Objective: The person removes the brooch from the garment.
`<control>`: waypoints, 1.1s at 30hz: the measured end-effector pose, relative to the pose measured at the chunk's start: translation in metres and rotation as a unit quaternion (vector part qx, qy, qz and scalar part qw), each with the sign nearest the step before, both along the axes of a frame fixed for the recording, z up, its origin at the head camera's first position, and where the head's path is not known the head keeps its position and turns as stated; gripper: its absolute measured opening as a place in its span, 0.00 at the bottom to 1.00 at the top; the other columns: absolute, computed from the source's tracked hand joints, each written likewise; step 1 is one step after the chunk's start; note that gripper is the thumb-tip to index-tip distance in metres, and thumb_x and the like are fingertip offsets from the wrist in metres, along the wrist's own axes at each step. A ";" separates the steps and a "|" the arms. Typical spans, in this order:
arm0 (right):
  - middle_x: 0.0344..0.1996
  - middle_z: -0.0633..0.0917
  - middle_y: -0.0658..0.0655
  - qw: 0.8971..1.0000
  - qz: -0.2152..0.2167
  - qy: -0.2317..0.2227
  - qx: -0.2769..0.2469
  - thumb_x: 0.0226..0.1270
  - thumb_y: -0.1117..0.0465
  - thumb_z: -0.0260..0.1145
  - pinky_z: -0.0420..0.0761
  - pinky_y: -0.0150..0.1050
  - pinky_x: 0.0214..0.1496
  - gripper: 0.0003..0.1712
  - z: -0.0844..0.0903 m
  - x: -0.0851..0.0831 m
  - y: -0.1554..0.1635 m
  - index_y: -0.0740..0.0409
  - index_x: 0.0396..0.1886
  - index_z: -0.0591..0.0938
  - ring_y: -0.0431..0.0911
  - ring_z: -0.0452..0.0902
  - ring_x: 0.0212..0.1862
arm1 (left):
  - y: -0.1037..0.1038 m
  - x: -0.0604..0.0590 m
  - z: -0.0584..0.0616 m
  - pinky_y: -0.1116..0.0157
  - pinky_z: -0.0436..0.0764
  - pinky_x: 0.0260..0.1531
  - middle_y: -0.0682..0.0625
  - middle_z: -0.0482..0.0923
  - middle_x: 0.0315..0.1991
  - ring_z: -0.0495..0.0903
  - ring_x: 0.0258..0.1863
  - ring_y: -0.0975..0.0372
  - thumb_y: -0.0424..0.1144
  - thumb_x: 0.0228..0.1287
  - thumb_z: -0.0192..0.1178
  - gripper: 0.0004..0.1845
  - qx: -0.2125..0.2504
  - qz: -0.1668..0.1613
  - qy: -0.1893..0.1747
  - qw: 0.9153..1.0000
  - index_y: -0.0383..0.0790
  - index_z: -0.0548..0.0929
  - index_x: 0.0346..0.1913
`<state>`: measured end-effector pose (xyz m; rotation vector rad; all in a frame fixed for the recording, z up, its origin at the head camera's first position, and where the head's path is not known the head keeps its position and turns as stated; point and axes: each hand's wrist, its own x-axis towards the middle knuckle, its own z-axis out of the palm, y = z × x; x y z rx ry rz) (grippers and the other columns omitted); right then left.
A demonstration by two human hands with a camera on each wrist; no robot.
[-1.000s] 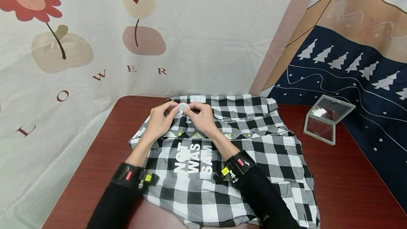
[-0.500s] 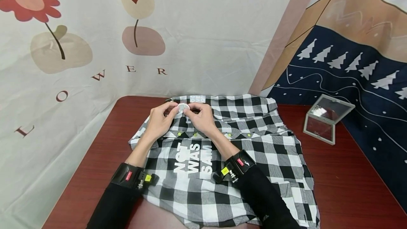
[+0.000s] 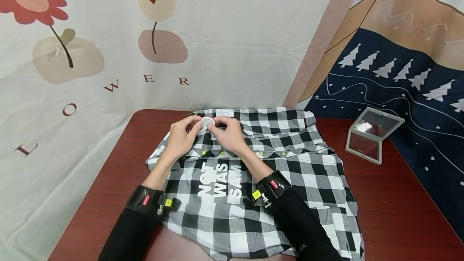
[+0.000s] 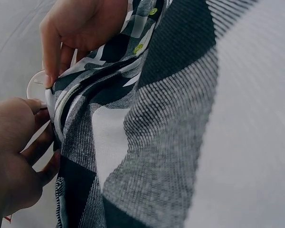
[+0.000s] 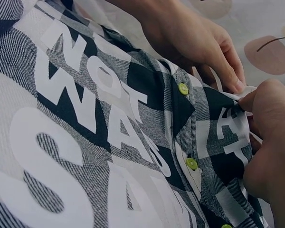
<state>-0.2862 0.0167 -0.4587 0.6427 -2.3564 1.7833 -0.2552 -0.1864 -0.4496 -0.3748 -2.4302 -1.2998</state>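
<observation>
A black-and-white checked shirt (image 3: 253, 220) with white printed lettering lies over the table. At its far left part, a small round white disc (image 3: 208, 121) sits between my left hand (image 3: 182, 137) and my right hand (image 3: 230, 134). Thumb and forefinger of each hand pinch at the disc's edges. In the left wrist view the pale-rimmed disc (image 4: 34, 87) stands out past the shirt's edge, with the right fingertips right at that fabric. Green buttons (image 5: 183, 89) run along the placket close by. The other fingers are partly hidden under the cloth.
An open two-panel clear case (image 3: 375, 136) stands on the reddish-brown table (image 3: 406, 196) at the right. A white cloth with printed flowers (image 3: 235, 43) hangs behind, and a navy cloth with trees (image 3: 398, 92) hangs at the right.
</observation>
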 end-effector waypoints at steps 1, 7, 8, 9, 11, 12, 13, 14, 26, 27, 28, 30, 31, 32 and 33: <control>0.41 0.95 0.60 1.000 0.001 0.003 0.002 0.76 0.60 0.76 0.84 0.30 0.44 0.08 0.000 0.000 0.000 0.59 0.48 0.95 0.40 0.86 0.40 | 0.000 0.000 0.000 0.72 0.81 0.43 0.41 0.94 0.43 0.91 0.41 0.51 0.41 0.87 0.65 0.13 0.000 0.000 0.002 1.000 0.37 0.93 0.59; 0.43 0.96 0.61 1.000 0.010 0.014 0.007 0.77 0.61 0.75 0.85 0.31 0.46 0.09 0.000 -0.001 0.000 0.60 0.49 0.95 0.43 0.88 0.43 | 0.000 0.000 0.001 0.73 0.80 0.42 0.41 0.94 0.43 0.91 0.41 0.51 0.41 0.87 0.65 0.13 0.003 0.001 -0.002 1.000 0.38 0.93 0.59; 0.43 0.96 0.61 1.000 0.012 0.015 0.009 0.77 0.61 0.75 0.86 0.32 0.47 0.10 0.000 -0.001 0.001 0.60 0.50 0.95 0.44 0.89 0.43 | 0.000 0.000 0.001 0.74 0.80 0.42 0.41 0.94 0.43 0.91 0.41 0.51 0.41 0.87 0.65 0.13 0.002 0.003 0.000 1.000 0.38 0.93 0.59; 0.44 0.96 0.60 1.000 0.015 0.017 0.012 0.77 0.61 0.75 0.87 0.33 0.48 0.10 0.000 -0.001 0.001 0.60 0.50 0.95 0.45 0.90 0.44 | 0.000 0.000 0.001 0.74 0.80 0.42 0.41 0.94 0.43 0.91 0.41 0.51 0.41 0.87 0.65 0.13 0.002 0.004 0.001 1.000 0.38 0.93 0.59; 0.45 0.96 0.60 0.999 0.021 0.020 0.022 0.78 0.60 0.75 0.88 0.35 0.50 0.11 0.000 -0.002 0.003 0.59 0.52 0.95 0.46 0.91 0.46 | 0.000 -0.001 0.000 0.74 0.81 0.42 0.41 0.94 0.42 0.91 0.41 0.50 0.40 0.86 0.65 0.12 -0.001 0.007 0.007 1.000 0.38 0.93 0.59; 0.46 0.96 0.59 0.999 0.025 0.023 0.029 0.78 0.60 0.75 0.89 0.36 0.51 0.11 0.001 -0.002 0.004 0.59 0.54 0.94 0.47 0.92 0.47 | 0.000 -0.001 0.000 0.74 0.81 0.42 0.42 0.94 0.42 0.92 0.42 0.50 0.40 0.86 0.65 0.12 -0.004 0.009 0.012 1.000 0.38 0.93 0.58; 0.47 0.96 0.59 0.999 0.029 0.024 0.035 0.79 0.59 0.75 0.89 0.37 0.52 0.12 0.001 -0.002 0.005 0.58 0.55 0.94 0.48 0.92 0.48 | 0.000 -0.002 -0.001 0.74 0.82 0.42 0.42 0.94 0.42 0.92 0.42 0.50 0.40 0.86 0.65 0.12 -0.007 0.011 0.017 1.000 0.38 0.93 0.58; 0.49 0.96 0.58 0.998 0.034 0.025 0.041 0.79 0.59 0.75 0.90 0.38 0.53 0.13 0.002 -0.003 0.006 0.57 0.56 0.94 0.48 0.92 0.49 | 0.000 -0.002 -0.001 0.73 0.83 0.41 0.42 0.94 0.43 0.93 0.43 0.50 0.40 0.86 0.65 0.11 -0.011 0.013 0.021 1.000 0.39 0.93 0.58; 0.59 0.94 0.57 0.995 0.078 0.004 0.059 0.87 0.47 0.65 0.89 0.47 0.63 0.22 0.008 -0.004 0.016 0.55 0.65 0.92 0.50 0.92 0.58 | 0.001 -0.001 0.002 0.48 0.88 0.44 0.41 0.94 0.42 0.92 0.42 0.48 0.35 0.83 0.67 0.08 -0.050 0.010 0.093 0.994 0.36 0.94 0.53; 0.59 0.94 0.58 0.995 0.080 0.003 0.058 0.88 0.47 0.65 0.89 0.48 0.64 0.22 0.008 -0.004 0.016 0.55 0.65 0.92 0.51 0.91 0.59 | 0.001 -0.001 0.002 0.50 0.87 0.43 0.40 0.94 0.42 0.91 0.40 0.49 0.34 0.83 0.68 0.07 -0.052 0.009 0.098 0.994 0.36 0.94 0.53; 0.60 0.94 0.58 0.995 0.083 0.002 0.056 0.88 0.48 0.64 0.89 0.49 0.65 0.22 0.008 -0.004 0.016 0.55 0.65 0.91 0.51 0.91 0.59 | 0.001 -0.001 0.002 0.51 0.85 0.41 0.40 0.94 0.43 0.90 0.38 0.49 0.34 0.83 0.68 0.07 -0.054 0.009 0.103 0.993 0.36 0.94 0.53; 0.60 0.94 0.59 0.995 0.087 0.000 0.053 0.89 0.48 0.63 0.89 0.50 0.66 0.22 0.008 -0.005 0.016 0.56 0.65 0.91 0.52 0.91 0.60 | 0.001 0.000 0.002 0.54 0.82 0.38 0.40 0.95 0.44 0.87 0.35 0.51 0.34 0.82 0.68 0.07 -0.058 0.008 0.113 0.992 0.36 0.94 0.53; 0.60 0.94 0.59 0.995 0.090 0.000 0.052 0.89 0.49 0.63 0.88 0.50 0.67 0.22 0.008 -0.005 0.016 0.56 0.65 0.91 0.52 0.91 0.61 | 0.001 0.000 0.002 0.56 0.80 0.37 0.40 0.95 0.45 0.86 0.33 0.52 0.34 0.82 0.68 0.08 -0.060 0.008 0.116 0.991 0.36 0.94 0.53; 0.60 0.94 0.59 0.994 0.092 0.000 0.051 0.89 0.49 0.63 0.88 0.49 0.67 0.21 0.008 -0.006 0.016 0.56 0.65 0.92 0.52 0.91 0.61 | 0.001 0.000 0.002 0.57 0.79 0.36 0.40 0.95 0.45 0.85 0.32 0.53 0.34 0.82 0.68 0.08 -0.061 0.009 0.118 0.991 0.37 0.95 0.53; 0.60 0.94 0.59 0.994 0.093 0.000 0.050 0.90 0.50 0.63 0.88 0.49 0.67 0.21 0.008 -0.006 0.016 0.57 0.65 0.92 0.52 0.91 0.61 | 0.001 0.000 0.002 0.58 0.78 0.36 0.41 0.95 0.46 0.84 0.31 0.53 0.34 0.82 0.68 0.08 -0.062 0.009 0.121 0.991 0.37 0.95 0.53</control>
